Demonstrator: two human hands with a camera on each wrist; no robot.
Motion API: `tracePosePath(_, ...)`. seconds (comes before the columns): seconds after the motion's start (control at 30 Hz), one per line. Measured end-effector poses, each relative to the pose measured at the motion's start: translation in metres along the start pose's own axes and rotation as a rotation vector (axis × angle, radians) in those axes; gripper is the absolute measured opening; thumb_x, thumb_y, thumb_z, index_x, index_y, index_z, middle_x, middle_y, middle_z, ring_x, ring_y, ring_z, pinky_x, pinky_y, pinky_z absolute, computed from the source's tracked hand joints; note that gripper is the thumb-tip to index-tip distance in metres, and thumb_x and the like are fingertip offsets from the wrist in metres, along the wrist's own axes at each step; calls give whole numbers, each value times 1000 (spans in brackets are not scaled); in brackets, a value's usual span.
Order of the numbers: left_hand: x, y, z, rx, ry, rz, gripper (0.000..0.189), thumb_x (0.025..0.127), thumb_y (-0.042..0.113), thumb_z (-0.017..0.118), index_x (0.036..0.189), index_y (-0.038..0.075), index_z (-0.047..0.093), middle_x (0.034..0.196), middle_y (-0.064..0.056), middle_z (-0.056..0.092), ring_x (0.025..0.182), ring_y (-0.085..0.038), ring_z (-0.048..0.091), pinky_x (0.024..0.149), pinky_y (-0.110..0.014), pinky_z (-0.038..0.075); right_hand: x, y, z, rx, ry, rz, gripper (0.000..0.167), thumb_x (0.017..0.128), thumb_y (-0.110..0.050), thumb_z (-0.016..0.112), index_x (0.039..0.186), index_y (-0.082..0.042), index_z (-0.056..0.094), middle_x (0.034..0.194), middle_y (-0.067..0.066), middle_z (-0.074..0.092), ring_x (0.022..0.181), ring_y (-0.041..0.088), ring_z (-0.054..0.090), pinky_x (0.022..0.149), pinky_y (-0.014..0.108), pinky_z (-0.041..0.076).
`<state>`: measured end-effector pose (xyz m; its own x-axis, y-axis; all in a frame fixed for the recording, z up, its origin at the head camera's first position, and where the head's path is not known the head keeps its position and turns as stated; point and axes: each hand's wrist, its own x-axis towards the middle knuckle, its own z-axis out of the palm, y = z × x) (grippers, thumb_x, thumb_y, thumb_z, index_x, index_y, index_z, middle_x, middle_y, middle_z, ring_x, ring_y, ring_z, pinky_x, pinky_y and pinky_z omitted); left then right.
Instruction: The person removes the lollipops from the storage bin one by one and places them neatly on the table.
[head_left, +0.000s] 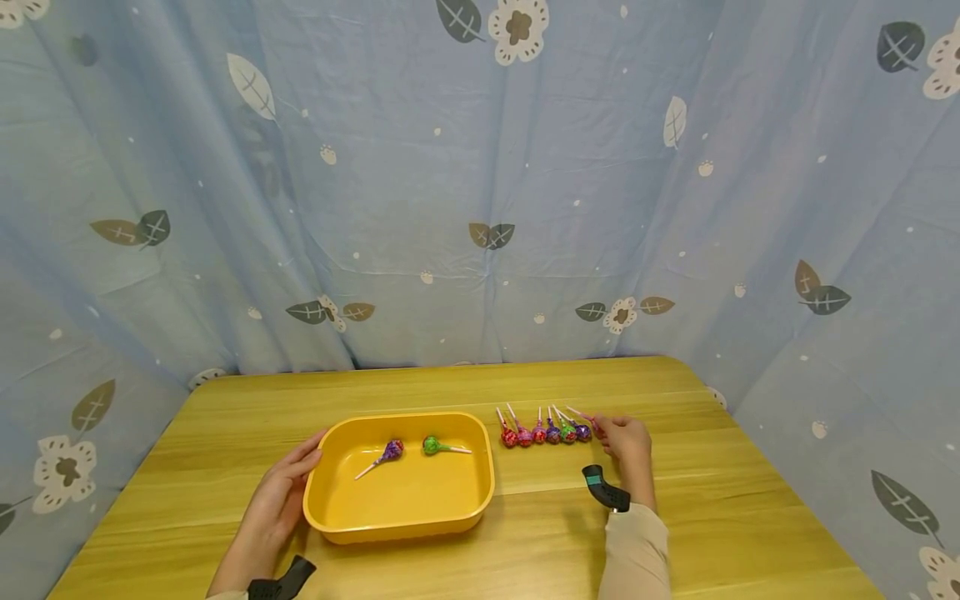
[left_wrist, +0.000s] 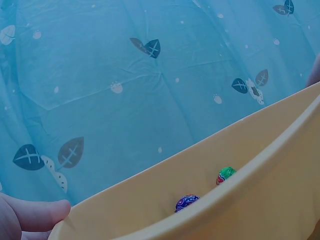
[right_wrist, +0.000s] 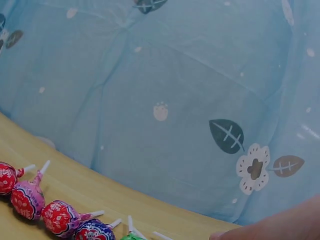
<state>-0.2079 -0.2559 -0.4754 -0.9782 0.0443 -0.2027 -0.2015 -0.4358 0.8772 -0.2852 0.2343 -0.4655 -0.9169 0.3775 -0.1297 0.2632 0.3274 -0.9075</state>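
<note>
A yellow plastic tray [head_left: 397, 532] stands on the table, with a purple-wrapped lollipop [head_left: 391, 451] and a green-wrapped lollipop [head_left: 432, 446] lying inside it. My left hand [head_left: 276, 492] rests along the tray's left side, its fairly straight fingers touching the outside near the far corner. To the right of the tray, several lollipops [head_left: 525, 437] lie in a row, sticks pointing away from me. At the row's right end my right hand [head_left: 626, 442] pinches a pink-wrapped lollipop [head_left: 596, 425]. The right wrist view shows the row's wrapped heads [right_wrist: 61, 218] and only part of that hand.
The wooden table [head_left: 720, 517] has a rounded far right corner. A blue patterned curtain [head_left: 420, 208] hangs behind it and along both sides. Black wrist devices [head_left: 603, 487] sit on both wrists.
</note>
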Motion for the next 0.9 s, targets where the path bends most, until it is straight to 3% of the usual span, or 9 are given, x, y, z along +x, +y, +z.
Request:
tracePosePath(0.4,-1,3,3,-5,22,-36,25,102,16,51,109,35,66,111,21,61,112,-2,55,102,-27,41,0,2,4,-162,24,-44,43,95,-26,61,111,13,62,81,16,66,63,17,57,53,25,45)
tracePosePath(0.57,-3,4,4,-22,24,-41,26,102,15,51,110,34,66,111,20,62,112,-3,55,102,-27,41,-3,-1,4,-205,24,-49,42,95,-27,61,111,12,63,82,15,65,68,21,58,58,29,46)
tracePosePath(0.9,-1,1,3,2,-24,9,28,102,14,50,106,35,69,112,21,62,111,-2,55,99,-25,43,-4,1,2,-177,13,-43,41,95,-26,60,110,12,62,82,15,65,66,19,58,57,27,46)
